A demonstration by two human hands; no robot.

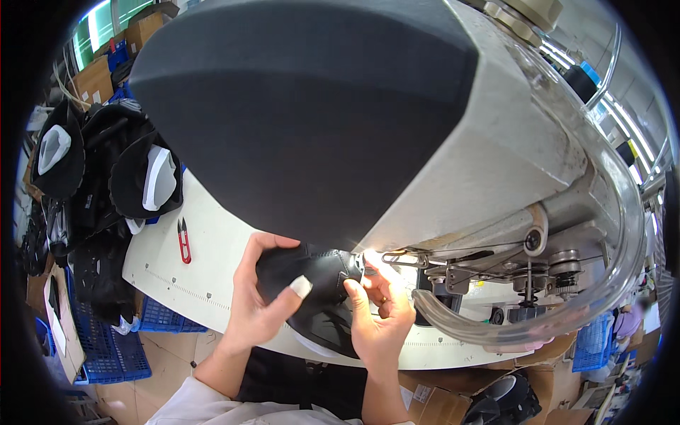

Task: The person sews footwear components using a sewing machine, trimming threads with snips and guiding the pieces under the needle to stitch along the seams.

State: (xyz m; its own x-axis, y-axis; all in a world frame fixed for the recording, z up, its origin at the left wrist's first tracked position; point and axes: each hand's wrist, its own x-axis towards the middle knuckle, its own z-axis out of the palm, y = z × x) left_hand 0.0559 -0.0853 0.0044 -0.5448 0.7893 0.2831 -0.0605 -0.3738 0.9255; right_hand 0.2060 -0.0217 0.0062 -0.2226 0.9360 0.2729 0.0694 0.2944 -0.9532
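Black workpiece (324, 292) diagonal, near end rightward

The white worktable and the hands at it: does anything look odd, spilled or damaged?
Nothing looks spilled or damaged. One oddity: a white covering caps the thumb of the left hand, which holds the black stitched piece; no other visible finger wears one.

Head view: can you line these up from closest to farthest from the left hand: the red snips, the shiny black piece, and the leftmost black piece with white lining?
1. The shiny black piece: right in the left hand.
2. The red snips: left of the hand, on the white table.
3. The leftmost white-lined black piece: far left, past the snips.
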